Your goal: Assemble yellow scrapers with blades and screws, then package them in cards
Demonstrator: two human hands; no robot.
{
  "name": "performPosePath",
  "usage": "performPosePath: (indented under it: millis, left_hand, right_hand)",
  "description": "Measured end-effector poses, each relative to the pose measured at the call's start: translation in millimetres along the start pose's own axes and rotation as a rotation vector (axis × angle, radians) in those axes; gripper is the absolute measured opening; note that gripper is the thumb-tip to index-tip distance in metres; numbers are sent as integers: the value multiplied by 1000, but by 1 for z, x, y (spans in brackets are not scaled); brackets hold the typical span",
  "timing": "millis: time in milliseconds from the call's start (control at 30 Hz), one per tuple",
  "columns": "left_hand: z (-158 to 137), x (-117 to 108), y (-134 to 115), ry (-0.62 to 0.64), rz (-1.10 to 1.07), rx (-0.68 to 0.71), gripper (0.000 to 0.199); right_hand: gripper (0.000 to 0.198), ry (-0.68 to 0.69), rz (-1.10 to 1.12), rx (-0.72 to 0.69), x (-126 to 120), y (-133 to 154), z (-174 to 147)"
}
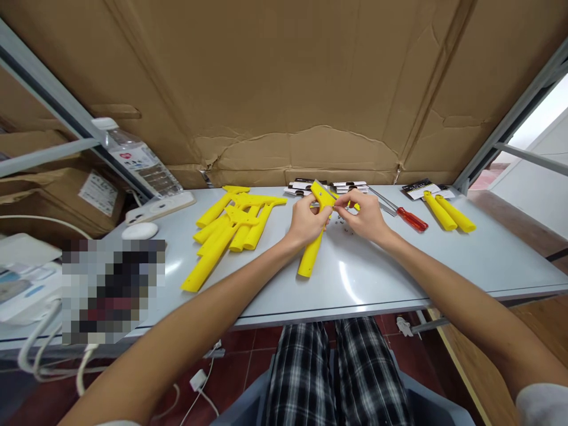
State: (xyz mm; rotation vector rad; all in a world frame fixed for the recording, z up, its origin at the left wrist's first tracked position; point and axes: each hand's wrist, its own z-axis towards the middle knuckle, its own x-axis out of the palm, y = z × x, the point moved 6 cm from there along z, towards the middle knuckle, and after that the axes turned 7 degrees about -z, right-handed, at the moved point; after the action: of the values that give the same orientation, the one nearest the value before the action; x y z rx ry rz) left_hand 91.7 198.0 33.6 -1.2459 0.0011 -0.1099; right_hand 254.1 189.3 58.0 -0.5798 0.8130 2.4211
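Note:
My left hand (307,220) grips a yellow plastic scraper (312,253) by its neck. The scraper stands tilted over the table, its wide head up and its tubular handle toward me. My right hand (362,214) is closed in a pinch against the right side of that head; anything between its fingertips is too small or hidden. Small metal nuts or screws (341,221) lie scattered just below my right fingers. Left of my hands, several more yellow scrapers (231,222) lie in a loose pile.
A red-handled screwdriver (412,219) and two yellow handles (448,213) lie to the right. Black-and-white packets (302,187) rest along the cardboard wall (284,77). At left are a water bottle (144,163), a power strip (162,207), a white oval case (139,231) and cables (44,355).

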Motion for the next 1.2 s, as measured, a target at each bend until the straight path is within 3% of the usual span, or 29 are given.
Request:
performPosePath:
  millis: [467,633,933,1200]
  left_hand:
    - [-2,1,-3,5,23,-24,10]
    - [-4,1,-8,-10,28,-3,11]
    - [-6,1,-11,-25,49,-16,11]
    - [-4,1,-6,-8,31,-21,12]
  right_hand:
    - [8,40,63,158,2,-4,2]
    - [4,62,29,155,1,-7,3]
    - [3,126,-67,-9,-2,5,3]
    - [10,101,-27,60,0,-6,3]
